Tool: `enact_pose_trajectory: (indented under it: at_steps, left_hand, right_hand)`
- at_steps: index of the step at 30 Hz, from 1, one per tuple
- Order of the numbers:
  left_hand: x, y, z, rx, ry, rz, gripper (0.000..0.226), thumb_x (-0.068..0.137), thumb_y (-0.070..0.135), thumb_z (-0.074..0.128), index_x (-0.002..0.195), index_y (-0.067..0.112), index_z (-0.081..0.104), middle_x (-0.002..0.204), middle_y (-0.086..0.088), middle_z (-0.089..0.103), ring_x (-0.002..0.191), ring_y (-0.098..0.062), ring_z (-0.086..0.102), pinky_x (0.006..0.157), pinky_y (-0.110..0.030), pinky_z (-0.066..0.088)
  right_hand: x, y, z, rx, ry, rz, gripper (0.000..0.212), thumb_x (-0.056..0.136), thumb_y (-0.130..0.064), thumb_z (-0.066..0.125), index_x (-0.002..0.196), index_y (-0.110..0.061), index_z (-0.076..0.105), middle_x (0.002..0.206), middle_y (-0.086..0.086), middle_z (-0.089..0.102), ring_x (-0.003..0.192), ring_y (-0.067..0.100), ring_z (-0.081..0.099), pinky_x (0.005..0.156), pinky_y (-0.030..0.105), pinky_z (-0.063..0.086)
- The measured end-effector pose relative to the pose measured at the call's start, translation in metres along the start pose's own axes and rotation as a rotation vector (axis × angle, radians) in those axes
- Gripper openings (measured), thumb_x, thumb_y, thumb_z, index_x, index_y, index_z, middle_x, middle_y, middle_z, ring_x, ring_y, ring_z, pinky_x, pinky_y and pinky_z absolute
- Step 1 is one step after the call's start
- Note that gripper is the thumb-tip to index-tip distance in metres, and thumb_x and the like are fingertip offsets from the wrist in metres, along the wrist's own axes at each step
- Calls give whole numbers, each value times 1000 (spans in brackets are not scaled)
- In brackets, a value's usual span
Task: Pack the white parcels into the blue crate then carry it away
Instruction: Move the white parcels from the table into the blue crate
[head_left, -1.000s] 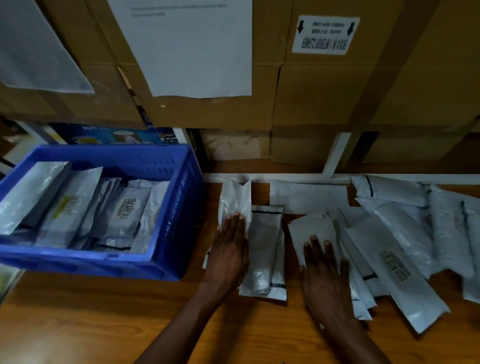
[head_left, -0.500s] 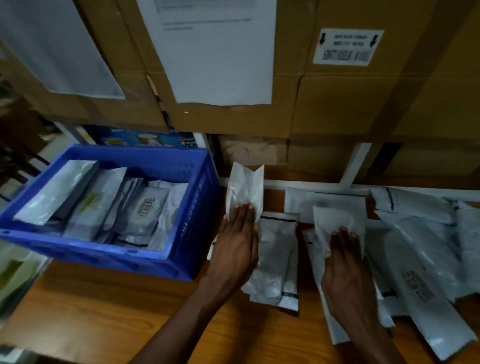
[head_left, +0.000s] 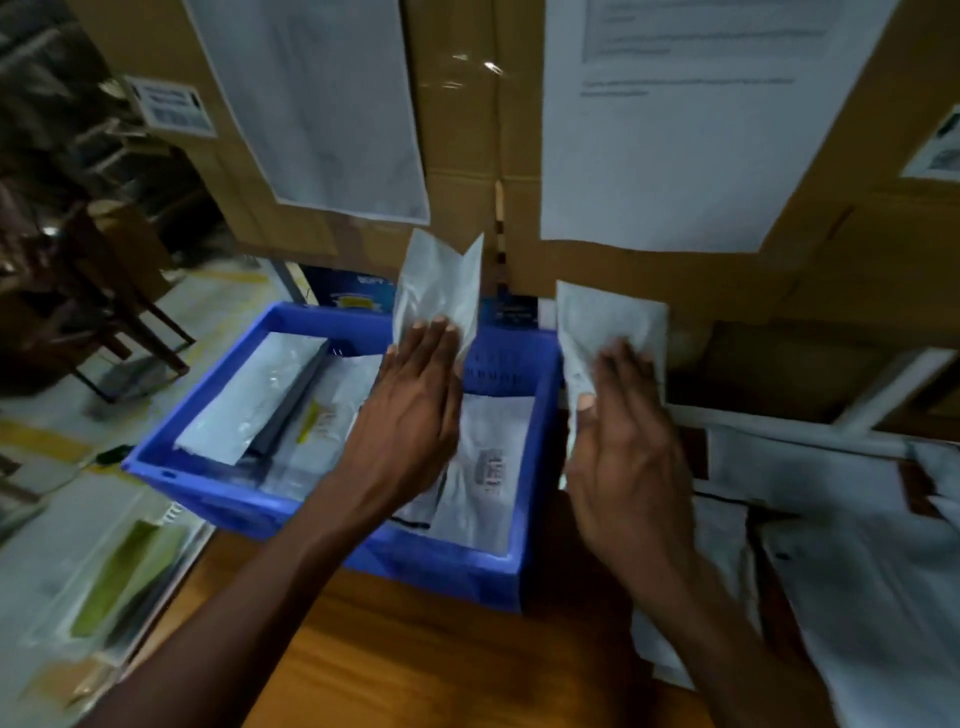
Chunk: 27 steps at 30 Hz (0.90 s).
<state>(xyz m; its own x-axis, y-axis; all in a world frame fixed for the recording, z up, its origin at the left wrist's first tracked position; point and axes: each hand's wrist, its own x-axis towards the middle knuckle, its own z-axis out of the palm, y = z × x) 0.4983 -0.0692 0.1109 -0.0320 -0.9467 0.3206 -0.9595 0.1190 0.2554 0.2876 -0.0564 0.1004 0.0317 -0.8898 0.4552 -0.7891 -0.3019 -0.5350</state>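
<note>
The blue crate (head_left: 332, 525) stands on the wooden table at centre left, with several white parcels (head_left: 483, 467) lying inside. My left hand (head_left: 415, 410) holds a white parcel (head_left: 441, 286) above the crate, its top end sticking up past my fingers. My right hand (head_left: 623, 441) holds another white parcel (head_left: 608, 322) over the crate's right wall, thumb against its front. More white parcels (head_left: 872, 561) lie spread on the table to the right.
Stacked cardboard boxes (head_left: 467, 130) with taped paper sheets (head_left: 675, 119) form a wall right behind the crate. The wooden table (head_left: 441, 670) edge runs at lower left, with packets (head_left: 104, 571) below it. Dark chairs (head_left: 104, 291) stand at far left.
Both hands lifted their parcels off the table and carried them left, over the crate. The view swung left and closer to the crate.
</note>
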Motion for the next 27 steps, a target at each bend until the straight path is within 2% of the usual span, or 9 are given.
enact_pose_trajectory:
  at_steps: [4, 6, 10, 13, 16, 19, 21, 23, 27]
  left_hand:
    - [9, -66, -3, 8, -72, 4, 58, 103, 35, 24, 151, 4, 38, 157, -16, 36, 148, -29, 27, 121, -44, 25]
    - [11, -87, 4, 27, -136, 30, 57, 103, 33, 25, 151, 4, 36, 158, -16, 34, 149, -30, 26, 120, -46, 27]
    - [12, -112, 36, -12, -282, 78, 57, 103, 30, 28, 155, 7, 28, 162, -11, 25, 151, -27, 19, 123, -43, 17]
    - [12, -125, 67, -13, -405, 120, 68, 96, 36, 15, 151, 1, 34, 159, -17, 31, 148, -32, 28, 121, -46, 24]
    - [10, -132, 93, -2, -528, 150, 83, 88, 43, 1, 150, 0, 35, 157, -21, 32, 146, -36, 30, 118, -49, 26]
    - [7, -140, 112, 57, -692, 176, 83, 86, 44, -1, 155, 5, 23, 163, -17, 16, 150, -37, 20, 119, -52, 22]
    - [5, -144, 116, 87, -772, 172, 72, 94, 47, 11, 159, 13, 8, 165, -5, -5, 153, -33, 5, 121, -55, 15]
    - [3, -146, 118, 101, -853, 125, 71, 102, 50, 25, 158, 24, -10, 161, 6, -22, 151, -27, -15, 123, -54, 1]
    - [3, -142, 115, 108, -910, 106, 79, 102, 55, 30, 154, 27, -22, 159, 6, -33, 149, -28, -24, 120, -53, -7]
  right_hand:
    - [10, -57, 58, -22, -77, -30, 62, 103, -37, 17, 153, -5, 31, 163, 12, 27, 153, 23, 20, 123, 40, 24]
    - [10, -69, 86, -64, -127, -27, 64, 102, -37, 14, 154, -3, 30, 164, 13, 24, 154, 24, 17, 123, 44, 26]
    - [9, -84, 125, -77, -215, 105, 64, 101, -36, 15, 157, -6, 26, 166, 8, 17, 155, 22, 11, 123, 46, 23]
    - [8, -82, 143, -130, -410, 238, 59, 105, -31, 23, 160, -11, 14, 169, 3, 2, 155, 19, -2, 125, 45, 15]
    - [6, -73, 154, -165, -547, 360, 62, 104, -26, 36, 160, -12, 12, 169, 3, -2, 155, 19, -5, 125, 46, 14]
    - [9, -67, 164, -218, -725, 430, 65, 104, -25, 37, 160, -12, 9, 168, 4, -11, 155, 20, -12, 125, 47, 4]
    - [10, -65, 169, -250, -855, 456, 65, 105, -27, 35, 160, -12, 4, 167, 4, -18, 154, 23, -16, 123, 49, -3]
    - [8, -63, 174, -268, -959, 460, 69, 106, -31, 35, 160, -12, -3, 165, 4, -25, 153, 27, -18, 122, 51, -5]
    - [6, -55, 177, -276, -1022, 459, 74, 105, -27, 40, 160, -14, -9, 163, 3, -31, 153, 28, -20, 122, 53, -3]
